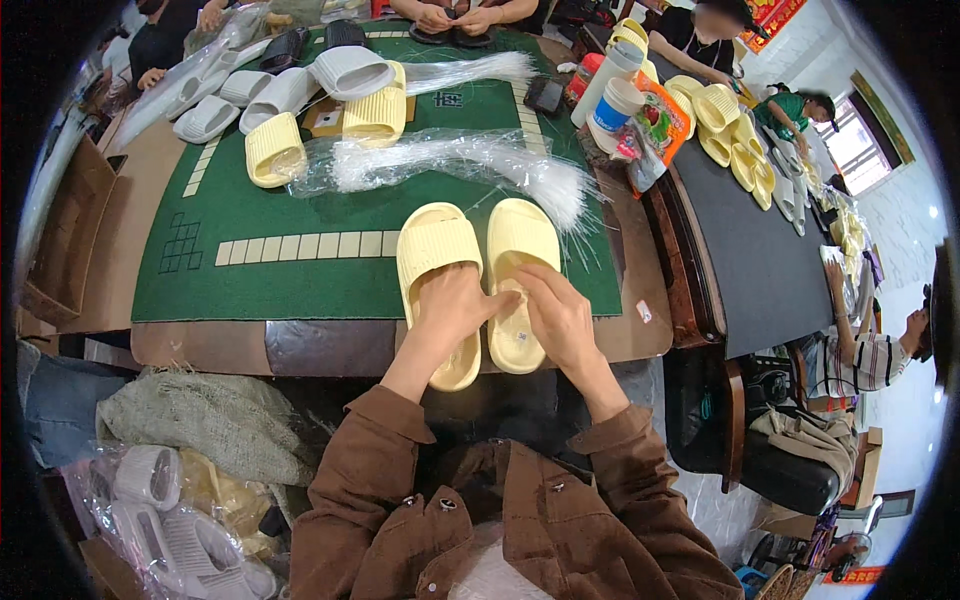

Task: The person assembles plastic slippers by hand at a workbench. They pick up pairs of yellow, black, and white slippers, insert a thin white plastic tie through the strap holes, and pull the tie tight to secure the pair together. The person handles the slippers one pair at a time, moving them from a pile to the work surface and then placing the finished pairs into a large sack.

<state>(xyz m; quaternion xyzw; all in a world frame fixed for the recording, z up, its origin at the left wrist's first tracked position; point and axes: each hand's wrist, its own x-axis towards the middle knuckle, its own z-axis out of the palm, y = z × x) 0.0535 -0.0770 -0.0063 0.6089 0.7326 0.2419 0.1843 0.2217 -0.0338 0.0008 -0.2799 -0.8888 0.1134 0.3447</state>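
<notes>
Yellow slippers: I see the pair, left slipper [436,262] and right slipper [517,262], side by side at the counter's [250,345] near edge.
Left hand: my left hand [452,312] lies flat on the left slipper's footbed, fingers loosely spread, gripping nothing.
Right hand: my right hand [560,318] pinches at the right slipper's inner edge, fingertips narrow.
Beyond: a clear plastic bundle of thin ties [470,160] lies on the green mat [290,270], further slippers [300,100] behind it.
</notes>
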